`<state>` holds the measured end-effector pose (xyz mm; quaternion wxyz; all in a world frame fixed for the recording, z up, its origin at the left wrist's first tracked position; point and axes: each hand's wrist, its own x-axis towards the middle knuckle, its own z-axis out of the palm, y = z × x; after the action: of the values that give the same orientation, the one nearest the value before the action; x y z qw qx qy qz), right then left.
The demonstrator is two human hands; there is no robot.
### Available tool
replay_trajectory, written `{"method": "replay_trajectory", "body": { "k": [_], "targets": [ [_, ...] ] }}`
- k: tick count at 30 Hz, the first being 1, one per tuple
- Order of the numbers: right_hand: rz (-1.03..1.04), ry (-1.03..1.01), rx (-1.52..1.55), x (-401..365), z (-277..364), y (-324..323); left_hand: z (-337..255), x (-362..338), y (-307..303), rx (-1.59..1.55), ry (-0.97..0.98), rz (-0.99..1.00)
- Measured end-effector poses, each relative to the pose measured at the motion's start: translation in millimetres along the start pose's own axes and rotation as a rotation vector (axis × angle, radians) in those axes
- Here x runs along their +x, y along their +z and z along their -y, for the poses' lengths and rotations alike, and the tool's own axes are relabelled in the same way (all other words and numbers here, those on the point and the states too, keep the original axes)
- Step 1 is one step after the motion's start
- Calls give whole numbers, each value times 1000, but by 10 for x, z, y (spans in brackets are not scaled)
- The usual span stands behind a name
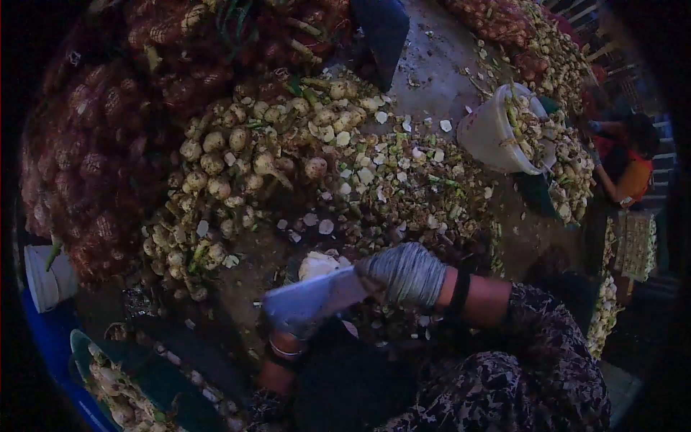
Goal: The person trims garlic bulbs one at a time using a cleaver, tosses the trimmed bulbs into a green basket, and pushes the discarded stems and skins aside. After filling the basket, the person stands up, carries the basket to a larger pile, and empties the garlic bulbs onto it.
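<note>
My right hand, in a grey ribbed work glove, is closed round the handle end of a cleaver. Its broad blade slants down to the left, over my left hand. That hand is gloved too, a band round its wrist, and its fingers are hidden under the blade. A large pale trimmed root vegetable shows just beyond the blade's upper edge, right by both hands. Past it, white cut slices and green and brown trimmings cover the floor. To their left lies a heap of whole, round, stalked vegetables.
Bulging red mesh sacks stand at the left. A tipped white bucket spills peelings at the right, near a person in orange. At lower left are a green basket of vegetables and a white bucket.
</note>
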<state>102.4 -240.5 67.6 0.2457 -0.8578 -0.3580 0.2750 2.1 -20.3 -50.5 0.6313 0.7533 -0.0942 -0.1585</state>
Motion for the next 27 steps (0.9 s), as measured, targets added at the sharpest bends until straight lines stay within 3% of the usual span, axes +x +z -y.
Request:
{"method": "replay_trajectory", "body": {
  "k": [2,11,13,16,22,26,27],
  "targets": [
    [81,-26,-63,30,47,-2,87,-35,50,-351,-160,83],
    [150,-32,-35,-52,28,30,171,-81,0,-383,-215,234],
    [70,-89,-82,-48,-36,92,181,-63,1,-386,-223,235],
    [124,54,-107,-9,-150,117,212,-16,14,-398,-227,203],
    [134,127,-123,55,-460,191,102,130,85,-312,-118,52],
    [67,65,-191,49,-922,469,-22,64,43,-279,-62,-71],
    [-70,209,92,-1,-1375,639,-43,24,32,-258,-34,-116]
  ]
}}
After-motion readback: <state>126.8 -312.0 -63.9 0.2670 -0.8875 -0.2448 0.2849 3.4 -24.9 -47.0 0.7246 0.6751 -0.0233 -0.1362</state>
